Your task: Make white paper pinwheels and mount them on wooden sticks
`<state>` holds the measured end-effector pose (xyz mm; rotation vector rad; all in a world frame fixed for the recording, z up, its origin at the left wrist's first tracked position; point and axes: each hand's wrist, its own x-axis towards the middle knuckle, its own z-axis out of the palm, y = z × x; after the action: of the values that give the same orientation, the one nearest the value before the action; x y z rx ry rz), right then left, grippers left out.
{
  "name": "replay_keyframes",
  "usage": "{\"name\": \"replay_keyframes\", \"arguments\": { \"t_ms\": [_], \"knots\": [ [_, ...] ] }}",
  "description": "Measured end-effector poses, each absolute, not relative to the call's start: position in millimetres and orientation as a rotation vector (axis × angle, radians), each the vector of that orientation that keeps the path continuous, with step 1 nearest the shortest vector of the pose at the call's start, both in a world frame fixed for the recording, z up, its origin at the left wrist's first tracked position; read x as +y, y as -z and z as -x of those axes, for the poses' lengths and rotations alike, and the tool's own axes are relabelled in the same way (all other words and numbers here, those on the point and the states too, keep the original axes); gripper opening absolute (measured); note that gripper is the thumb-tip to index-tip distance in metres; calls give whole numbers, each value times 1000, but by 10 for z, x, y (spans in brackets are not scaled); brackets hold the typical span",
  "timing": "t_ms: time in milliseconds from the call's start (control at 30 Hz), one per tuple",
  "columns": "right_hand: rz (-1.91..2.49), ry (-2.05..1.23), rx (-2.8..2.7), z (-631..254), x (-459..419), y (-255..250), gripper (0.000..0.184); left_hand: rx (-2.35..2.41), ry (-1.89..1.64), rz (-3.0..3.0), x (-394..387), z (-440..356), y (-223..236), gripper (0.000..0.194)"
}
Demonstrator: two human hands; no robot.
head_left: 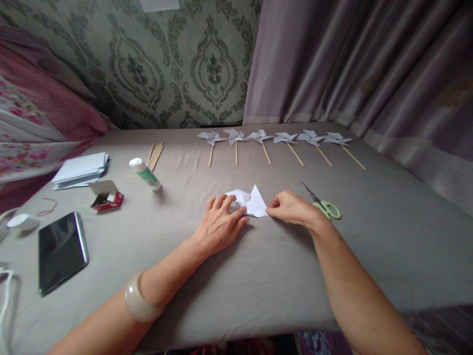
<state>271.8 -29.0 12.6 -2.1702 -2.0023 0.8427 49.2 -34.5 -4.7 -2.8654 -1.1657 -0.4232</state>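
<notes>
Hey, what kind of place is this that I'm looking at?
Probably a room in a home, its table used for crafts: patterned wallpaper and draped curtains behind, with paper pinwheels on the cloth-covered top.

Past the far edge of your cloth-covered table (281,291) you face green-grey damask wallpaper (212,64); mauve curtains (314,64) hang round the far right corner, pink floral fabric (22,116) drapes by the far left corner

1. Cloth-covered grey bench (281,286)
2. Far side: six white pinwheels (285,138) in a row
3. Left: paper stack (79,167), bundle of thin sticks (155,156), glue stick (146,175), open red box (111,202), phone (62,251), red string (46,213)
4. Middle: folded white paper (256,203)
5. Right of it: green-handled scissors (317,198)
</notes>
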Motion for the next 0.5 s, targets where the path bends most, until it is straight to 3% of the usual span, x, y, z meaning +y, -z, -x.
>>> {"name": "replay_keyframes", "arguments": {
  "t_ms": [500],
  "knots": [
    [2068, -885, -1836, -2657, -289, -184, 11, -1200, 406, 2875, -362, -479, 61, 39]
  ]
}}
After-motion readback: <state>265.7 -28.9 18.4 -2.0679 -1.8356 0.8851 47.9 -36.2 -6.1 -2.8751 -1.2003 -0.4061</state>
